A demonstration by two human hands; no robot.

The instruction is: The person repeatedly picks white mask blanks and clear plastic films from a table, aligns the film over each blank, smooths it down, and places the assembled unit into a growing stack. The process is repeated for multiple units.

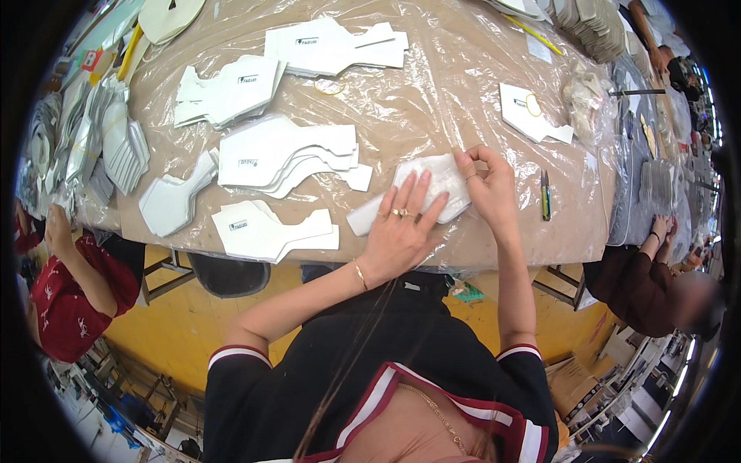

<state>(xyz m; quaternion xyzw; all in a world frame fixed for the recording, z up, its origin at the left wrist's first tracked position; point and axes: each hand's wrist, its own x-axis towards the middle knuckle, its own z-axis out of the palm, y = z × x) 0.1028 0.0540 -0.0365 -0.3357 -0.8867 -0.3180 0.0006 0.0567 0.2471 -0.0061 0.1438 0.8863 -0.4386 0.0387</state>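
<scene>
A small stack of white cut pieces (434,171) lies on the table near its front edge. My left hand (403,225) rests flat across it, fingers spread, with rings on the fingers. At the stack's upper right corner, my right hand (488,185) has its thumb and fingers pinched together on the edge. How many layers it grips cannot be made out. Left of my hands lie a pile of white shaped pieces (266,158), a smaller pile (258,231) in front of it and a narrow bundle (171,202).
Further white piles (328,48) lie toward the back left. A small snipping tool (545,197) is to the right, below a white piece with a rubber band (529,112). Crumpled clear plastic (590,100) and grey stacks (652,193) line the right side. Co-workers stand at both sides.
</scene>
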